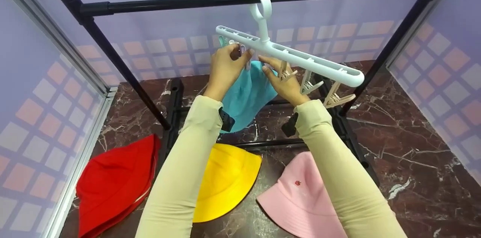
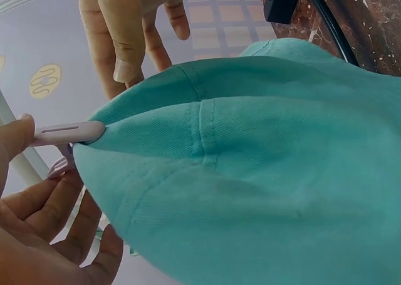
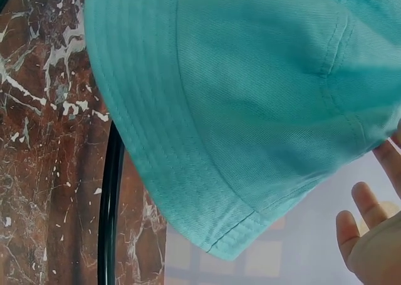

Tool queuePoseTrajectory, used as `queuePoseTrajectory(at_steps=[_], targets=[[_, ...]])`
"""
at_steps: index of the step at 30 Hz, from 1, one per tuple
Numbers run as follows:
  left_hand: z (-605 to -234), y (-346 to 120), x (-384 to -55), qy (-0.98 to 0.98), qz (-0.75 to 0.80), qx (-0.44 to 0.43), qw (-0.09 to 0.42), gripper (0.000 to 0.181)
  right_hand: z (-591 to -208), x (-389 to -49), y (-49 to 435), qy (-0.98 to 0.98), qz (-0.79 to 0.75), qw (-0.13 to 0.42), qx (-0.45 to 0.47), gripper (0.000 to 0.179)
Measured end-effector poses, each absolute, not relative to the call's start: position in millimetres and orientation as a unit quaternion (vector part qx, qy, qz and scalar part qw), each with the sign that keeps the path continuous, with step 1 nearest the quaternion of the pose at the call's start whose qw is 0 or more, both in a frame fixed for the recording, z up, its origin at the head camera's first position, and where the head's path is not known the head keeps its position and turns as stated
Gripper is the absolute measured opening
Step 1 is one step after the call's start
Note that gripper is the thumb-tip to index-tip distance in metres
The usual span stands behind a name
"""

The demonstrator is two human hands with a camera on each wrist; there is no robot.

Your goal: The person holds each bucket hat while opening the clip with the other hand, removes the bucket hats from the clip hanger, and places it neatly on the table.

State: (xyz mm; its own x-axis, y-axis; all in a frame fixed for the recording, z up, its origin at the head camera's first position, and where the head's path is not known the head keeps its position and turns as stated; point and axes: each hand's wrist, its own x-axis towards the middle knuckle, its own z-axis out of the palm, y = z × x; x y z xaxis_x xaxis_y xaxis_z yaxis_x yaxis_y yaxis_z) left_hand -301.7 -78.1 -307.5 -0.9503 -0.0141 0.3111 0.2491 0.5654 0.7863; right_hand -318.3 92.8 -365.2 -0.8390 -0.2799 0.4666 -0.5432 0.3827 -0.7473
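A turquoise bucket hat (image 1: pixel 244 97) hangs below the white clip hanger (image 1: pixel 300 57). My left hand (image 1: pixel 225 69) pinches a pale purple clothespin (image 2: pixel 66 133) between thumb and fingers. In the left wrist view, that clothespin's tip overlaps the folded crown of the hat. My right hand (image 1: pixel 282 82) is at the hat's other side, its fingers extended. Some of its fingertips reach the cloth in the right wrist view, where the hat's stitched brim spreads toward the left. Under the hanger's right half hang several beige and pale clothespins (image 1: pixel 338 99).
The hanger hooks over a black rack bar (image 1: pixel 180 2). A red hat (image 1: pixel 116 181), a yellow hat (image 1: pixel 225 181) and a pink hat (image 1: pixel 300 196) lie on the dark marbled floor (image 1: pixel 409 155). Black base rails (image 1: pixel 263 143) and patterned walls (image 1: pixel 49 91) surround the work.
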Motion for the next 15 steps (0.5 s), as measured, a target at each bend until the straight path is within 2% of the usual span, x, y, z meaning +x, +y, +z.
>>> queuePoseTrajectory(at_steps=[4, 15], targets=[[-307, -78, -301, -0.873, -0.463, -0.069, 0.140, 0.028, -366, -319, 91, -0.826, 0.480, 0.151, 0.253, 0.032], [-307, -78, -305, -0.873, -0.470, -0.076, 0.105, 0.029, -347, -301, 87, -0.830, 0.475, 0.147, 0.252, 0.019]])
